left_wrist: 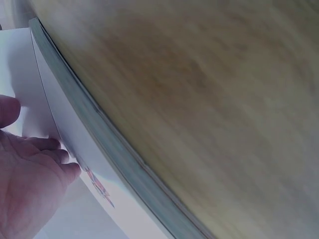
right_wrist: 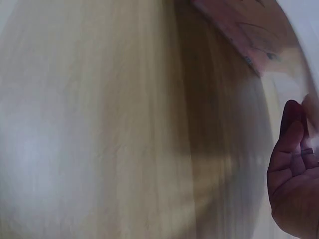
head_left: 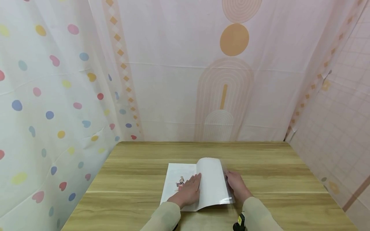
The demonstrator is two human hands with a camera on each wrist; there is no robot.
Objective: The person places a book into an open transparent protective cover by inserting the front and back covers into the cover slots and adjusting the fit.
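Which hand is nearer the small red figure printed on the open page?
Left. The left hand rests flat on the page beside the red figure; the right hand holds the lifted page at the book's far edge.

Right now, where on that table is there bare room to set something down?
The wooden table is bare in a strip between the book and the back curtain, and on wide patches left and right of the book. It is crowded at the near middle, where the left hand and right hand work the pages.
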